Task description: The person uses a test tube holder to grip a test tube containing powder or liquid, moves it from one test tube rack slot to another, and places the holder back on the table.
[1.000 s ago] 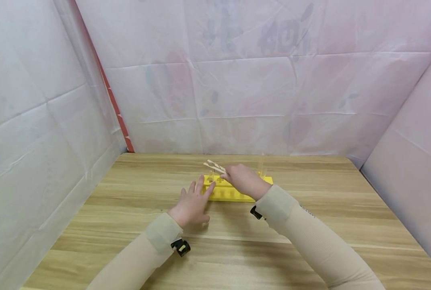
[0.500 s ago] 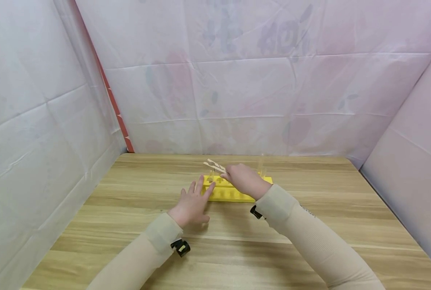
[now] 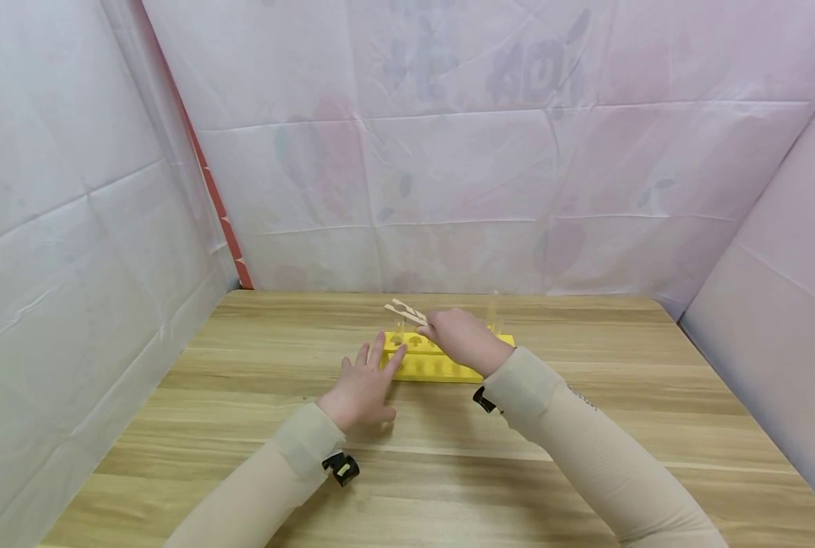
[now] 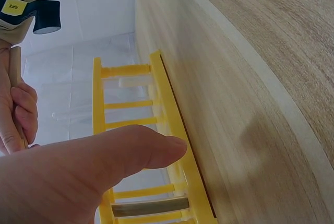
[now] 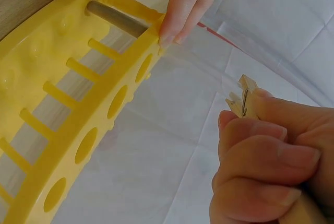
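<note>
A yellow test tube rack [image 3: 434, 367] stands in the middle of the table. In its leftmost hole sits a clear test tube [image 3: 399, 332] with greyish-brown contents [image 5: 117, 18] in its lower part. My left hand [image 3: 362, 384] has its fingers spread, fingertips resting on the rack's left end. Its thumb crosses in front of the rack in the left wrist view. My right hand [image 3: 465, 340] grips a wooden test tube clamp [image 3: 407, 313] above the rack. The clamp's tip is at the mouth of the left tube; whether it touches the glass I cannot tell.
More clear glassware [image 3: 493, 312] stands upright at the rack's right end, partly behind my right hand. The wooden table [image 3: 297, 335] extends around the rack. Pale printed cloth walls [image 3: 448, 167] enclose the back and sides.
</note>
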### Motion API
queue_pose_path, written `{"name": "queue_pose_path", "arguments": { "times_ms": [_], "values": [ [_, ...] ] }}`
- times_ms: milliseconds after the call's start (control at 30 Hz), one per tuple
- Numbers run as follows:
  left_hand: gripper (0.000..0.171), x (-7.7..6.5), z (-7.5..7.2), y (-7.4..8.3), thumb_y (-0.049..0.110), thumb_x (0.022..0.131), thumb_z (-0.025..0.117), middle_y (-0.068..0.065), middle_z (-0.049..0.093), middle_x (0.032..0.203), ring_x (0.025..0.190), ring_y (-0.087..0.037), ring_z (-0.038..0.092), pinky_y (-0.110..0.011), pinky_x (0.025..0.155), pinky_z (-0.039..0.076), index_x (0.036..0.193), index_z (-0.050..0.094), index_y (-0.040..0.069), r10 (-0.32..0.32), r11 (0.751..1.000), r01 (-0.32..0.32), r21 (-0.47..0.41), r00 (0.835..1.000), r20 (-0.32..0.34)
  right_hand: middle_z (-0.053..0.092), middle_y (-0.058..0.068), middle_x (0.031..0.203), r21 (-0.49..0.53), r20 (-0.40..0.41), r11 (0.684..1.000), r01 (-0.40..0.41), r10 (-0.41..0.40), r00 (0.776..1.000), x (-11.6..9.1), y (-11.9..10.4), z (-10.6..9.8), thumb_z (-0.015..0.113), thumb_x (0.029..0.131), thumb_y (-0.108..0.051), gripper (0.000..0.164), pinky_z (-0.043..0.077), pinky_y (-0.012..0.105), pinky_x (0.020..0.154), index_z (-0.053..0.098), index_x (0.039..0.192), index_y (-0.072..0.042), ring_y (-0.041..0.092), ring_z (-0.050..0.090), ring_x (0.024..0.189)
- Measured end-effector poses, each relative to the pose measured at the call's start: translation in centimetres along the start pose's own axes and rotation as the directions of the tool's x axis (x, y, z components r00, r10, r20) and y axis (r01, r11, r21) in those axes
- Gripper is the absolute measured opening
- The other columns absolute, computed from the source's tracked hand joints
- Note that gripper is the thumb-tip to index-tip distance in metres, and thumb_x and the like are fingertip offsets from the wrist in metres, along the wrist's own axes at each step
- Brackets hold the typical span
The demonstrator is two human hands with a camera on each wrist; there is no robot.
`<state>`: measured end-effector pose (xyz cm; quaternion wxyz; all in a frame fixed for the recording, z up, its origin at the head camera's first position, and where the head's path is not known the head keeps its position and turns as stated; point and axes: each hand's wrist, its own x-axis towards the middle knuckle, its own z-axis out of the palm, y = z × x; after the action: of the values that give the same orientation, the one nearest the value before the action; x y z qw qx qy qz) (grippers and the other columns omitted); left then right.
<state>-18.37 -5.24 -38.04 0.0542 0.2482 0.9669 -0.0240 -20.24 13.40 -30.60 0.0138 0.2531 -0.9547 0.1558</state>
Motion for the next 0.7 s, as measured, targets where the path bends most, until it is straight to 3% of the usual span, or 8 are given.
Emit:
{"name": "queue_pose_path", "arguments": {
  "times_ms": [433,700],
  "values": [
    [0.104,0.00,-0.19,0.11,0.047,0.075,0.069,-0.022,0.000,0.153,0.133,-0.046,0.023,-0.064,0.095,0.031,0.152,0.005,0.020,-0.002,1.000,0.002,0.007,1.000,0.012,0.045,0.002,0.059,0.004,0.000,1.000,-0.026,0.026,1.000,0.04,-0.02,-0.21,0.052,0.096,-0.022,0.025,0.038,0.026,0.050,0.055,0.078,-0.005,0.013,0.038,0.050],
    [0.102,-0.28,-0.51,0.22,0.043,0.073,0.072,-0.024,0.004,0.153,0.131,-0.047,0.025,-0.065,0.094,0.033,0.151,0.012,0.018,0.015,1.000,-0.015,-0.014,1.000,-0.018,0.046,0.002,0.059,-0.008,-0.019,1.000,-0.001,0.001,1.000,0.04,0.25,-0.30,0.053,0.096,-0.022,0.025,0.039,0.026,0.050,0.054,0.077,-0.005,0.013,0.040,0.050]
  ]
}}
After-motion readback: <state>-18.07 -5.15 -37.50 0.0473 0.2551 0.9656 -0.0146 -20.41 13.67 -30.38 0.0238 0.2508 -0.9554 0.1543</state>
